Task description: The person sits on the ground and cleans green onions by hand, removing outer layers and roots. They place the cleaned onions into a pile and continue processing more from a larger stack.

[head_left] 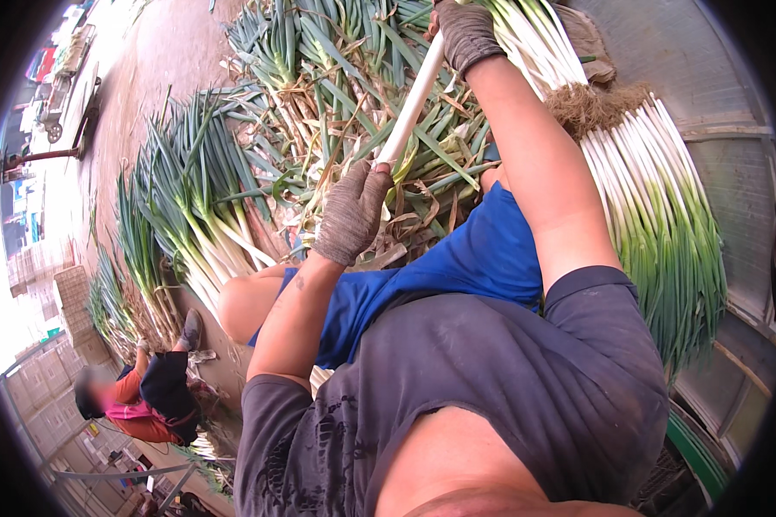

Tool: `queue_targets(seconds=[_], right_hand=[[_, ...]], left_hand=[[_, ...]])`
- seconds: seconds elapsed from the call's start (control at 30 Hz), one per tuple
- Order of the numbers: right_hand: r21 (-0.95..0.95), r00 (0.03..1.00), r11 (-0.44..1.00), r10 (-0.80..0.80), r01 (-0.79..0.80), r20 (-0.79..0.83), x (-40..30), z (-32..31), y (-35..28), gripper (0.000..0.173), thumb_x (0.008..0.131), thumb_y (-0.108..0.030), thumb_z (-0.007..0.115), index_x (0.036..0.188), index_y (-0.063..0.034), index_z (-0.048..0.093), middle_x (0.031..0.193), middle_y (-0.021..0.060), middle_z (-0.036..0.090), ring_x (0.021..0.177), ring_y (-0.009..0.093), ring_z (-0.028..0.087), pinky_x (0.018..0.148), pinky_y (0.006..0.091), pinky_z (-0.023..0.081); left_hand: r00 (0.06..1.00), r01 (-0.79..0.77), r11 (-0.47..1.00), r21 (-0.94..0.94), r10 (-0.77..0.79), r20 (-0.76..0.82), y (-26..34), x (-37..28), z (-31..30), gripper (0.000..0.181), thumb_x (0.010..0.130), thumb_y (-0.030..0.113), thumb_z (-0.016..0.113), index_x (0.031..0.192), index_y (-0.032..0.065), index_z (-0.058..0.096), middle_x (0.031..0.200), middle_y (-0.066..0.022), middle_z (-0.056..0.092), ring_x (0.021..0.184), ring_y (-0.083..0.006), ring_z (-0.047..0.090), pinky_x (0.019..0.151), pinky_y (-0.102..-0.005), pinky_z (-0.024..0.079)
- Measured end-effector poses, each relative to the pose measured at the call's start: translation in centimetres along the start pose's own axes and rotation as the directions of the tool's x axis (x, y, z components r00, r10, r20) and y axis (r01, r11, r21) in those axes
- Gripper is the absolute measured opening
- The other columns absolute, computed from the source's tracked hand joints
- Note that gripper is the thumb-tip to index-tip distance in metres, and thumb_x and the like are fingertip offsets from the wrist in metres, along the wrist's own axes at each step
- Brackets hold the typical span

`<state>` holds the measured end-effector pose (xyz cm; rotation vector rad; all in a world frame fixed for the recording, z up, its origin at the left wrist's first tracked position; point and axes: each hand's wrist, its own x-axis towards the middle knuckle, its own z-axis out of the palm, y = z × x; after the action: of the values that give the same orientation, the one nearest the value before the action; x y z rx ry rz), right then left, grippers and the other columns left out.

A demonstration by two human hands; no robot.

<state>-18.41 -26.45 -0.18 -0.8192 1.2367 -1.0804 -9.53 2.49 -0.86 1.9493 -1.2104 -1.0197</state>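
A long white green-onion stalk [414, 100] slants between my two gloved hands. My left hand [354, 210], in a worn brown knit glove, grips its lower end, with the thumb along the shank. Near the top edge of the picture, my right hand [469, 35] in a matching glove closes around the other end. My right fingers are partly hidden, and the stalk's far end is out of view. Beneath the stalk lies a heap of stripped leaves and dry skins [427, 174]. Uncleaned green onions [284, 58] with dark green tops are piled beyond it.
Cleaned onions with white shanks [646, 174] are stacked along a metal panel [737, 187] at right, beside others with brown roots [588, 106]. More bundles [194, 200] lie at left. A co-worker [145, 400] sits at lower left, near stacked crates [45, 388]. A wheeled cart [64, 110] stands upper left.
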Motion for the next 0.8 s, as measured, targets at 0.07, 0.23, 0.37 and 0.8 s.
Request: queue_targets(seconds=[0.07, 0.23, 0.37, 0.8], right_hand=[[-0.024, 1.0, 0.999, 0.03, -0.03, -0.005, 0.3, 0.2, 0.4, 0.028, 0.087, -0.019, 0.062, 0.066, -0.0008, 0.057, 0.052, 0.0102, 0.056, 0.041, 0.022, 0.055, 0.041, 0.0359, 0.045], [-0.117, 0.996, 0.992, 0.04, -0.049, -0.075, 0.8, 1.0, 1.0, 0.023, 0.084, -0.013, 0.059, 0.066, 0.0, 0.056, 0.052, 0.0118, 0.056, 0.042, 0.023, 0.056, 0.042, 0.037, 0.046], [-0.137, 0.999, 0.99, 0.03, -0.034, -0.028, 0.5, 0.8, 1.8, 0.018, 0.082, -0.013, 0.06, 0.072, 0.0022, 0.059, 0.055, 0.014, 0.057, 0.044, 0.027, 0.057, 0.044, 0.0384, 0.047], [0.509, 0.959, 0.86, -0.132, -0.016, 0.252, 3.8, -1.4, 0.0, 0.004, 0.093, -0.013, 0.058, 0.09, -0.0126, 0.056, 0.053, -0.0011, 0.043, 0.04, 0.015, 0.041, 0.041, 0.0345, 0.042]], left_hand=[[0.998, -0.043, 0.999, 0.007, 0.043, -0.051, -0.4, -0.5, 0.2, 0.04, 0.102, 0.038, 0.049, 0.105, 0.0002, 0.061, 0.083, -0.0227, 0.064, 0.082, -0.0382, 0.064, 0.073, -0.0434, 0.048], [0.999, -0.035, 0.999, -0.012, 0.035, -0.035, -1.3, -2.1, -0.3, 0.037, 0.103, 0.034, 0.048, 0.102, -0.0005, 0.062, 0.079, -0.0222, 0.061, 0.074, -0.0372, 0.06, 0.07, -0.0444, 0.047], [0.998, -0.033, 0.999, -0.042, 0.031, -0.053, -1.5, -3.8, -0.4, 0.035, 0.103, 0.031, 0.048, 0.1, -0.0004, 0.063, 0.078, -0.0213, 0.061, 0.072, -0.0361, 0.058, 0.07, -0.0442, 0.046], [0.791, -0.265, 0.771, 0.579, 0.517, -0.326, 1.2, -0.5, -4.1, 0.055, 0.083, 0.038, 0.073, 0.122, 0.0036, 0.055, 0.116, -0.0192, 0.056, 0.107, -0.0356, 0.055, 0.092, -0.0475, 0.044]])
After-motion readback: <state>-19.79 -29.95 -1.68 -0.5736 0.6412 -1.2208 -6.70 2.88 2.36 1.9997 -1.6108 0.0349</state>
